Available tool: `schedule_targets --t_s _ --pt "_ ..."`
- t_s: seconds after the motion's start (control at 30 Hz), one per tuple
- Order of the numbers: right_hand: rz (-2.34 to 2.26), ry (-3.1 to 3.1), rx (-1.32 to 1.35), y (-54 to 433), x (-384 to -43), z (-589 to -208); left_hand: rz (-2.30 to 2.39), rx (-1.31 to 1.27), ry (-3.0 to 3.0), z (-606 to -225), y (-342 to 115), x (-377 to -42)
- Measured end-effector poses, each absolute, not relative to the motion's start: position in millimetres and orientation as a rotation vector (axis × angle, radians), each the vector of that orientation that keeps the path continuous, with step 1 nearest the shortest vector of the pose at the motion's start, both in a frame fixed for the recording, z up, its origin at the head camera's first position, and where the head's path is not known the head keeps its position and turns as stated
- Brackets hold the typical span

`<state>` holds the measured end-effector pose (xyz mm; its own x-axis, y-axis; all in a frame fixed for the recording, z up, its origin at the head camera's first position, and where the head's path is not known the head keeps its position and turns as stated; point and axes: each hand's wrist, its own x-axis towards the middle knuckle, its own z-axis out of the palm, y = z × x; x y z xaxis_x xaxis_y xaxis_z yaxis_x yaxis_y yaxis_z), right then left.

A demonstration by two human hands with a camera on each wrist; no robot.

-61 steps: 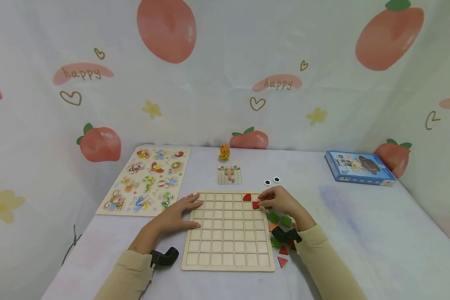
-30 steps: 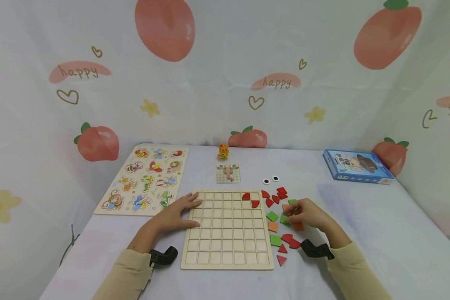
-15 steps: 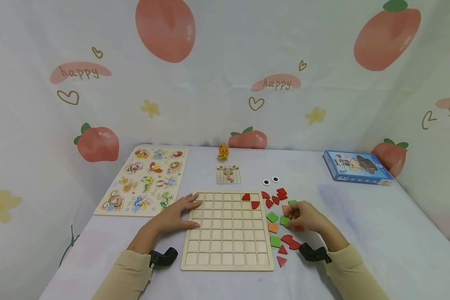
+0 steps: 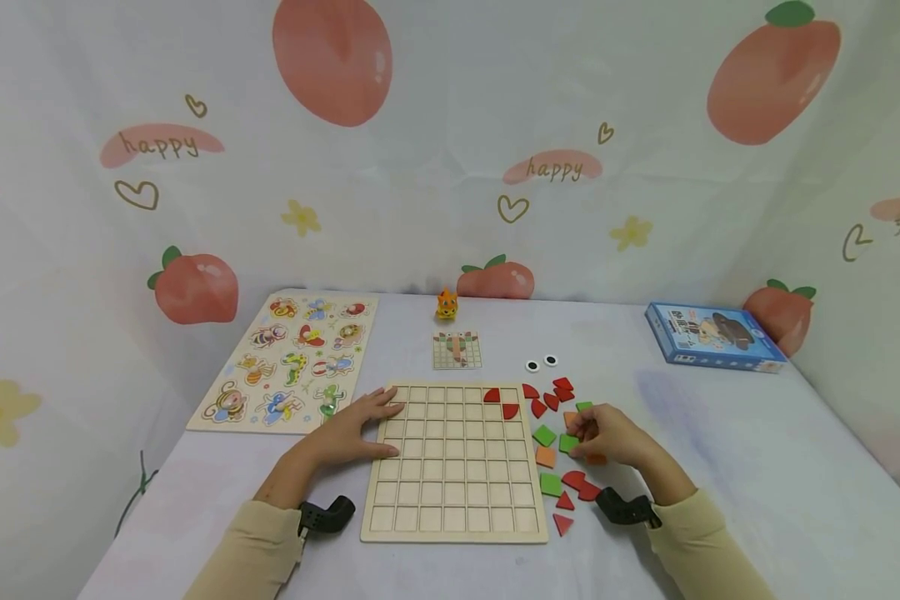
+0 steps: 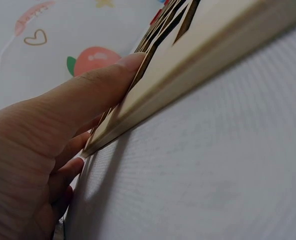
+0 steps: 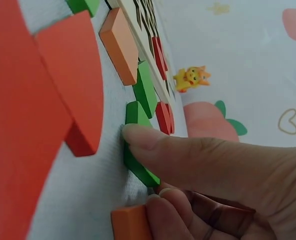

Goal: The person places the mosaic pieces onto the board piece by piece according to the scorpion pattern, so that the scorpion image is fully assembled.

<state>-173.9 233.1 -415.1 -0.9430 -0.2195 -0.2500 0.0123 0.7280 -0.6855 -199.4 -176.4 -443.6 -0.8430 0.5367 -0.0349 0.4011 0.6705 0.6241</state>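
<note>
A wooden grid board (image 4: 442, 471) lies on the table, with a red quarter-circle (image 4: 492, 395) and another red quarter-circle (image 4: 510, 411) in its upper right cells. My left hand (image 4: 345, 429) rests on the board's left edge, thumb and fingers spread; in the left wrist view the thumb (image 5: 100, 82) lies on top of the rim. Right of the board, my right hand (image 4: 611, 433) pinches a green square tile (image 4: 567, 443) between thumb and finger. The right wrist view has the thumb against this green tile (image 6: 142, 172); the fingertip behind it is hidden.
Several loose red, green and orange pieces surround the right hand, including an orange square (image 4: 545, 457) and a green square (image 4: 551, 485). Behind the board lie a pattern card (image 4: 457, 350), two eye discs (image 4: 532, 366) and a toy figure (image 4: 447, 305). An animal puzzle board (image 4: 285, 362) and blue box (image 4: 716, 337) flank them.
My right hand has left the board's upper right corner, moving right and nearer to the green square tile, where it has stayed with fingers closing in. The left hand keeps its place.
</note>
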Motion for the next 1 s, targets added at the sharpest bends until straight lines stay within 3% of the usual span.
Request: schedule_targets --t_s 0.6,1.0 --pt "-1.086 2.515 -0.323 242.8 -181.1 -411.2 0.906 0.767 2.672 -443.4 -176.7 -199.4" --pt "-1.157 2.516 -0.376 216.3 -200.2 -408.1 0.921 0.768 2.661 -442.7 -176.3 -198.7"
